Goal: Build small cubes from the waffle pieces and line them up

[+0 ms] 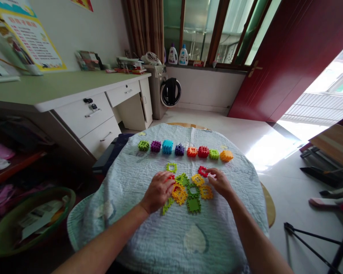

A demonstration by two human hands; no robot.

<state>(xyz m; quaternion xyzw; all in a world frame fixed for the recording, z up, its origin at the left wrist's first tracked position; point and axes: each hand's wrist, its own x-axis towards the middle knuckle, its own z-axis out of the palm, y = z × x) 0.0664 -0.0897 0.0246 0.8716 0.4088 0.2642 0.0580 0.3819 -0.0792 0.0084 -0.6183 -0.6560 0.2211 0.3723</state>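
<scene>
red plastic waffle block [202, 171], likely light and stiff (best held by its rim), was pinched between the fingertips of the right hand [220, 182]; the left hand [158, 192] lay spread over yellow blocks [179, 194] on the quilt [171, 243].

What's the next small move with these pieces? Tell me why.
Probably bring the red piece in your right hand to the other red piece by your left hand: each cube in the row looks single-coloured.
</scene>
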